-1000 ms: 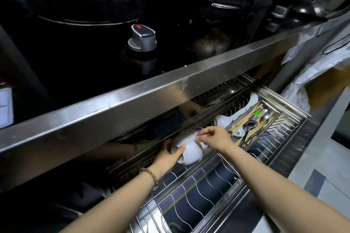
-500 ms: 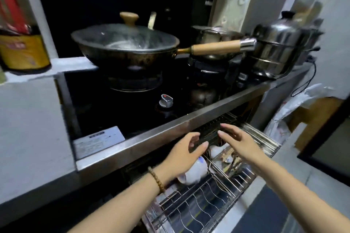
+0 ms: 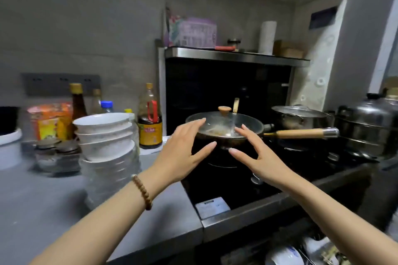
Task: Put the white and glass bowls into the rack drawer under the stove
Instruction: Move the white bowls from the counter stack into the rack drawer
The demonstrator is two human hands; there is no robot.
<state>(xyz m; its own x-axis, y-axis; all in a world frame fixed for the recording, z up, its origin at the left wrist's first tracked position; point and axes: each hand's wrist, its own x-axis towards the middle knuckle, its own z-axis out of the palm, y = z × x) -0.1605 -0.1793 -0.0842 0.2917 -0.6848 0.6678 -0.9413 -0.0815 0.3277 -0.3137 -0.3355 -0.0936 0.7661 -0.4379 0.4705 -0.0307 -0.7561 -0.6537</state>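
You are holding your left hand (image 3: 183, 154) and right hand (image 3: 259, 158) spread, empty, before the wok (image 3: 224, 130). The white bowls (image 3: 105, 133) are sitting atop the glass bowls (image 3: 109, 178) on the desk (image 3: 43, 204); lifting all together risks toppling.

Landmark: wok (image 3: 221, 129), sitting on the stove (image 3: 215, 183).

Left of wok, on the counter (image 3: 43, 200): stack of bowls (image 3: 105, 135), nested upright. Bottles (image 3: 150, 118) stand behind the stack, nearer the wok.

Right of wok: lidded pot (image 3: 299, 116), slightly behind; steamer pot (image 3: 366, 127) farther right.

Above and behind wok: shelf (image 3: 237, 55) carrying a basket (image 3: 193, 32) and a paper roll (image 3: 267, 37).

Before wok: left hand (image 3: 183, 155) and right hand (image 3: 260, 157), apart, touching nothing.

Below wok, nearer the camera and to the right: drawer rack (image 3: 323, 254) with a bowl (image 3: 282, 256) in it.
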